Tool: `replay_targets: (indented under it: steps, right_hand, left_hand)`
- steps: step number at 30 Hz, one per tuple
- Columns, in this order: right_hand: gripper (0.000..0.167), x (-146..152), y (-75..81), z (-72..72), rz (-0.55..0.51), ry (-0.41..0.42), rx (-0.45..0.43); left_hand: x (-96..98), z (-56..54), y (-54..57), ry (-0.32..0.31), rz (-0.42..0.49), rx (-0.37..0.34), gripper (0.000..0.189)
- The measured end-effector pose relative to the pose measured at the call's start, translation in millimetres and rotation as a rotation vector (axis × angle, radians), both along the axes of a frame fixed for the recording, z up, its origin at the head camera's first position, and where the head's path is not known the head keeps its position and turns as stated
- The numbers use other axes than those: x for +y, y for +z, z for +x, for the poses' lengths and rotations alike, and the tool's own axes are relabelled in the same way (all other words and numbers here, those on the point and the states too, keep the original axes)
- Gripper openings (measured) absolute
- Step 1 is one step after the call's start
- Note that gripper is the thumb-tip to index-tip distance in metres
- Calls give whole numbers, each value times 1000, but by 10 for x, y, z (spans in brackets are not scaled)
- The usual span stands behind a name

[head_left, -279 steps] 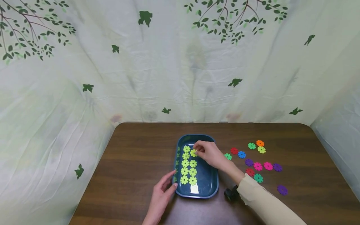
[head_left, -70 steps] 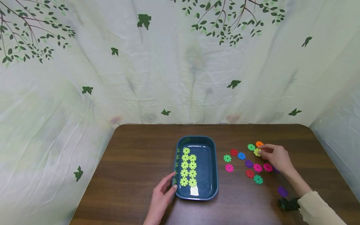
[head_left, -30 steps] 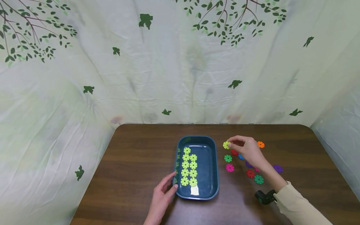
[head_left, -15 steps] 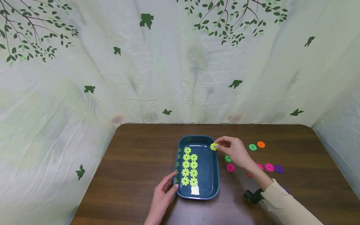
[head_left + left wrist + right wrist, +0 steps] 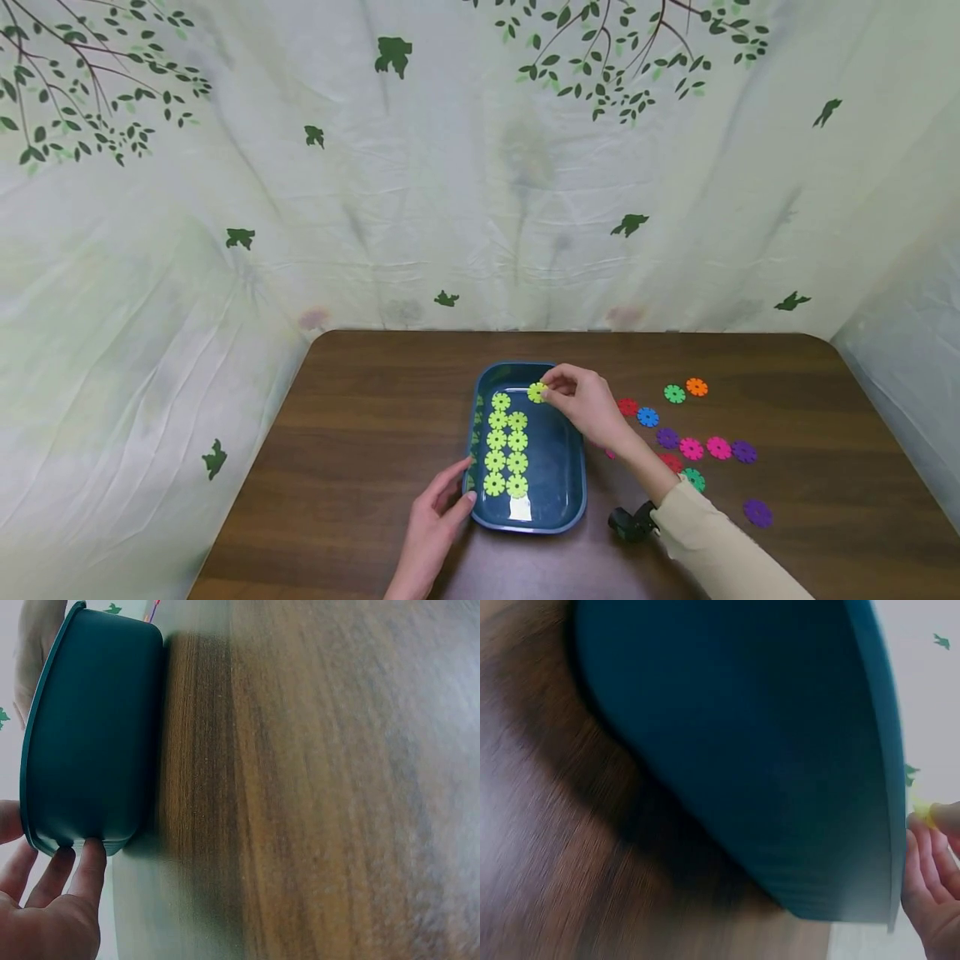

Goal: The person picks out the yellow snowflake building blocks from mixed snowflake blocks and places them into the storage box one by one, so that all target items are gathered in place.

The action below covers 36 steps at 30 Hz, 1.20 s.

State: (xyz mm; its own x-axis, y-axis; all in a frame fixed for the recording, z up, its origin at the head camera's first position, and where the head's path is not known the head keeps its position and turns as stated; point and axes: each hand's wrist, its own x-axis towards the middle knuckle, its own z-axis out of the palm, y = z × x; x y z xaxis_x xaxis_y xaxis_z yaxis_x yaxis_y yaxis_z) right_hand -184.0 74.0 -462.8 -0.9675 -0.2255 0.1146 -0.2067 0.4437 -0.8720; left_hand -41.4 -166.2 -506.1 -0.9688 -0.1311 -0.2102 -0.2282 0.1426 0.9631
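A dark blue tray (image 5: 553, 487) lies on the table, with several yellow-green notched plastic discs (image 5: 496, 461) in two columns along its left half. My right hand (image 5: 588, 408) reaches in over the tray's far right corner. Its thumb and fingertips pinch another yellow disc (image 5: 536, 392) above the tray, near the top of the right column. In the right wrist view that yellow disc (image 5: 922, 810) shows blurred between the fingers beyond the rim. My left hand (image 5: 431, 527) rests at the tray's near left edge; its fingers (image 5: 88, 874) touch the outer wall, fairly straight.
On the brown table (image 5: 360, 417), right of the tray, lie loose discs in other colours: a blue disc (image 5: 648, 417), an orange disc (image 5: 697, 387), a purple disc (image 5: 757, 513) and several more. My right forearm covers some. A black wrist camera (image 5: 632, 523) hangs under the right sleeve.
My right hand took the yellow disc from the pile on the right and carried it left over the tray. The left hand stays at the tray's edge.
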Motion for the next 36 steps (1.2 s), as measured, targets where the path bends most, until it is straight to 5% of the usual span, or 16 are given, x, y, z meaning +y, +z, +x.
replay_targets:
  steps: [36]
  right_hand:
    - [15,-403,-225,-333,286,127,9]
  left_hand:
    - [-29,8,1,-14,17,-2,44]
